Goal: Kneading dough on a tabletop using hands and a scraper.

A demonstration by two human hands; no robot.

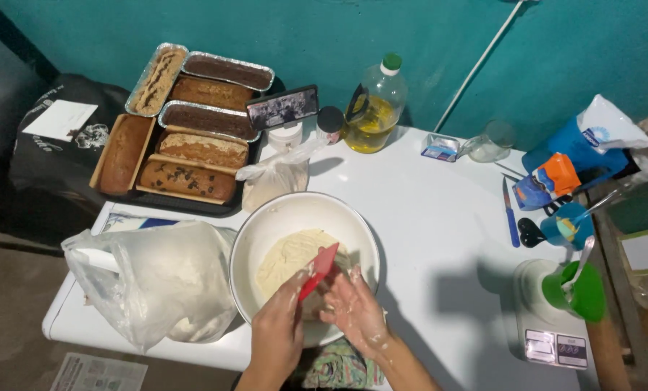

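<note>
Over the near side of the wide white round mixing bowl (264,224), the person's left hand (279,334) closes around the handle of a red flat-bladed spatula (319,269), whose blade rises up and away from the grip, tilted over the pale cream batter (289,255). Just to the right of that grip, the right hand (354,310), smeared with batter, lies against the spatula's lower edge with its fingers curled; whether it pinches the blade or only wipes along it cannot be told. The step in hand looks like cleaning the blade of clinging batter, and a next move would call for a steady hold on the handle while the fingers draw toward the tip above the bowl. The batter sits beyond the grip, a thick, streaked mound covering most of the bowl's floor. Left of the grip slumps a translucent plastic bag of white flour (157,279).
</note>
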